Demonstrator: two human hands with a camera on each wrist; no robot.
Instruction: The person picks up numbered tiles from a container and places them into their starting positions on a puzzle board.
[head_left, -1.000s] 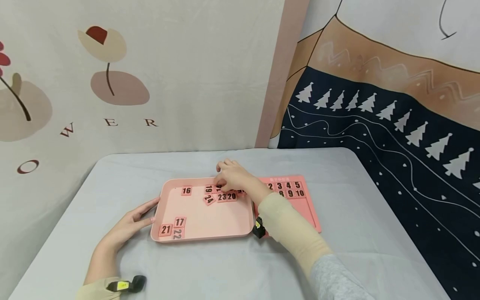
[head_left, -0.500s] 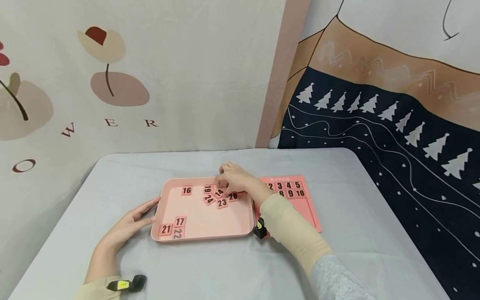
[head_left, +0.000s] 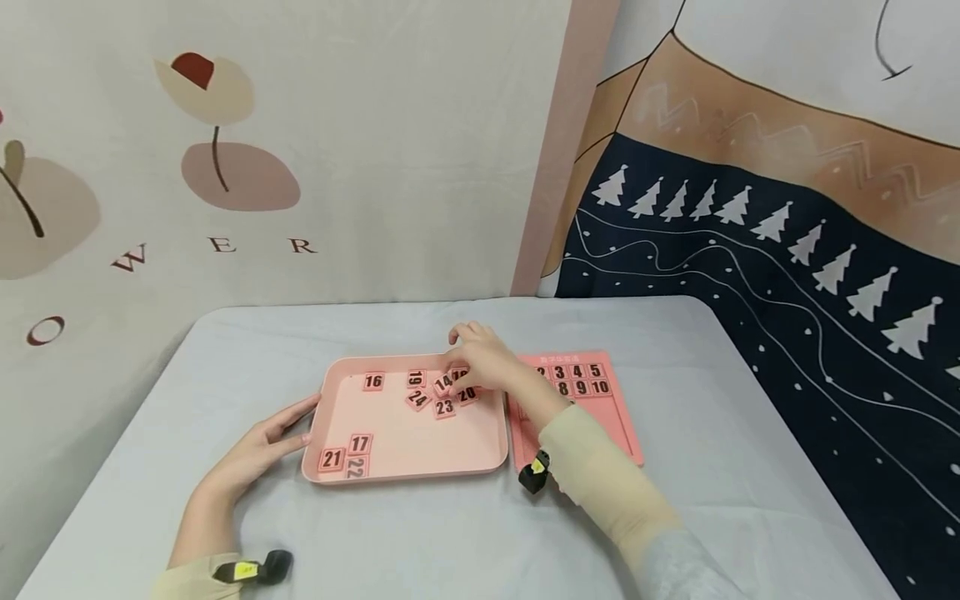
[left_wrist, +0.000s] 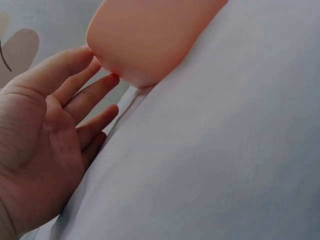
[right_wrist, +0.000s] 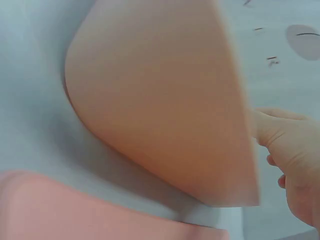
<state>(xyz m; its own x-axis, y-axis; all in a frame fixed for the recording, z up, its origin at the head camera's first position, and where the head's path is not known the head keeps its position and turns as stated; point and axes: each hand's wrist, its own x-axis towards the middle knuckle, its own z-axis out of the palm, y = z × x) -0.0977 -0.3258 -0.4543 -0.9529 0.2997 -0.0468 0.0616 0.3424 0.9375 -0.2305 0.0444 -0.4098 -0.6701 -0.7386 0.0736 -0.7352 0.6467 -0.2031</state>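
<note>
A shallow pink tray (head_left: 405, 442) holds loose square number tiles. Along its left rim rests my left hand (head_left: 255, 450), fingers extended; in the left wrist view the left hand's fingertips (left_wrist: 111, 80) touch the tray's corner (left_wrist: 135, 40). My right hand (head_left: 483, 362) reaches over the tray's far right part, thumb and fingers bent down onto the tile cluster. Tile 14 (head_left: 442, 384) lies at its fingertips and tile 20 (head_left: 468, 395) is partly covered. I cannot tell whether it pinches one. Tiles 23 (head_left: 445, 408), 24 (head_left: 417, 400) and 19 (head_left: 416, 379) lie nearby.
Right of the tray lies a pink number puzzle board (head_left: 600, 408) with tiles in its upper rows, partly hidden by the right forearm. Tile 16 (head_left: 372, 382) is at the tray's back left; tiles 17 (head_left: 360, 443), 21 (head_left: 332, 459) and 22 (head_left: 357, 467) sit front left.
My right hand has shifted rightward over the cluster. Tile 23 has slid toward the front, and tile 14 has come into view, turned and moved slightly right. My left hand stays put.
</note>
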